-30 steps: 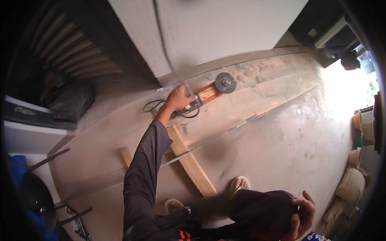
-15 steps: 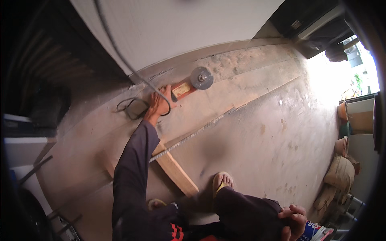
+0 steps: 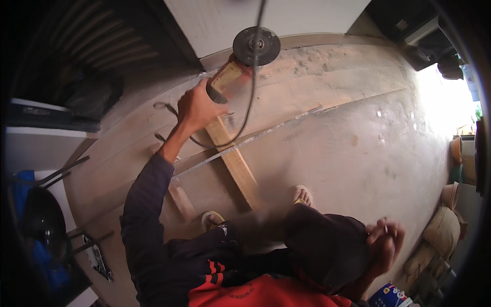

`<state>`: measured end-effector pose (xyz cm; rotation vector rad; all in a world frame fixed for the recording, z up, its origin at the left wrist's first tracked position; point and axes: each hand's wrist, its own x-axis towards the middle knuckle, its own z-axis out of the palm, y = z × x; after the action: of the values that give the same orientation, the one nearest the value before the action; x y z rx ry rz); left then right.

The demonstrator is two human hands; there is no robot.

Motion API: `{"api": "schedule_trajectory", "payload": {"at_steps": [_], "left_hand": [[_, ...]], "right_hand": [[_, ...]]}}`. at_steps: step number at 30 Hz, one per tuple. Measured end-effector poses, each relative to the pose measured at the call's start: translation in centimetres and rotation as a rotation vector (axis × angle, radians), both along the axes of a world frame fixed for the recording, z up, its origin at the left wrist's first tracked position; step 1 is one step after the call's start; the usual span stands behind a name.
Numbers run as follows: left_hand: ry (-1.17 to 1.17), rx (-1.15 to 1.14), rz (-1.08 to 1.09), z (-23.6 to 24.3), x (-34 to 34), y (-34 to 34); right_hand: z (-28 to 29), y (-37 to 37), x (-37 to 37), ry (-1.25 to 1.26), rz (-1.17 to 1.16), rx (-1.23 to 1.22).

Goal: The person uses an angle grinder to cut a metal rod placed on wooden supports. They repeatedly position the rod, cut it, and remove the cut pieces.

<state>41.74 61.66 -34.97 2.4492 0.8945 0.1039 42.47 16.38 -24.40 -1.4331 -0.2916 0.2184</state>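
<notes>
My left hand (image 3: pixel 198 108) is closed around the body of an angle grinder (image 3: pixel 228 79). The grinder has an orange-red casing with a pale label, and its dark round disc (image 3: pixel 257 46) points away from me, near the base of the white panel. A dark cable (image 3: pixel 251 97) loops down in front of the tool and curves back under my wrist. At the lower right, my right hand (image 3: pixel 386 243) is raised beside my knee with its fingers curled in; what they hold, if anything, I cannot make out.
A wooden batten (image 3: pixel 238 171) lies on the floor across the long, thin-edged board (image 3: pixel 286 120), near my feet. A shorter wood piece (image 3: pixel 181 199) lies to its left. Dark metal bars (image 3: pixel 76 169) stick out at left. Pots (image 3: pixel 450 194) and a sack (image 3: pixel 441 230) line the right side.
My left hand has lifted the grinder off the board, and the cable has swung right with it. My right hand has risen beside the knee. The view has shifted.
</notes>
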Motion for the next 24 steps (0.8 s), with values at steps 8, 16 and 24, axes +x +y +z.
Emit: {"api": "schedule_trajectory", "payload": {"at_steps": [8,16,24], "left_hand": [[-0.271,-0.862,-0.094,4.8,-10.7,-7.3],[-0.382,-0.993,0.008,-1.1,-14.7,-13.3],[-0.501,-1.049,-0.069,-2.6,-12.6,-16.3]], "right_hand": [[-14.9,14.9,6.2,0.66,0.517,0.207],[-16.4,20.9,-1.9,1.003,0.991,0.559],[-16.8,19.7,-0.8,0.992,0.706,0.493]]}}
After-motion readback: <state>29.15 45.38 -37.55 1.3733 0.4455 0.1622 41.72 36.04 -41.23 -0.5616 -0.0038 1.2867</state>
